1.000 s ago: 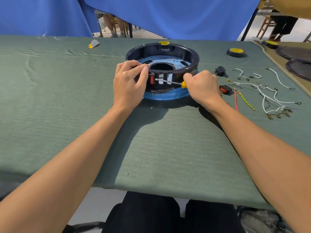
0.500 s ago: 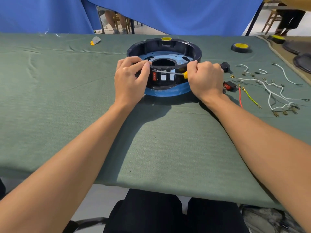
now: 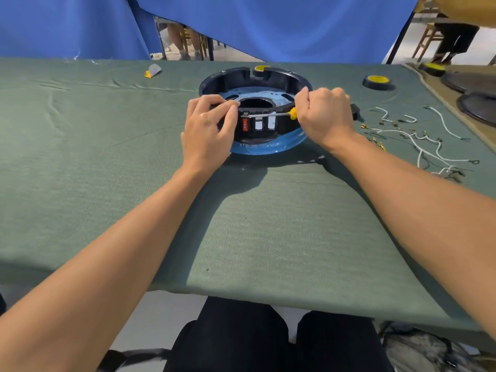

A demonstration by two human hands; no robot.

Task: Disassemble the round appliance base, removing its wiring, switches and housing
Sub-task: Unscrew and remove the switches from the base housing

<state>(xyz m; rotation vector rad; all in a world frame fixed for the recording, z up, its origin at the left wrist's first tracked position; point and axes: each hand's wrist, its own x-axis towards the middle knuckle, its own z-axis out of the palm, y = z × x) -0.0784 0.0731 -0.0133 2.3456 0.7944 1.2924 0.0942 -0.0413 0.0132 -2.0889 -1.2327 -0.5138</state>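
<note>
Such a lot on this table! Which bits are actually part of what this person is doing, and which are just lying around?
In the job: round base, red switch in it, screwdriver in the right hand, left hand gripping the base, removed white wires.
Lying about: yellow-topped roll, grey scrap, dark discs.

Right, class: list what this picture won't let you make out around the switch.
- Screwdriver handle: head view, buried in the right hand.
- Screwdriver tip: head view, too small to see what it touches.
- Base wall left of the red switch: head view, covered by the left hand gripping the rim.
</note>
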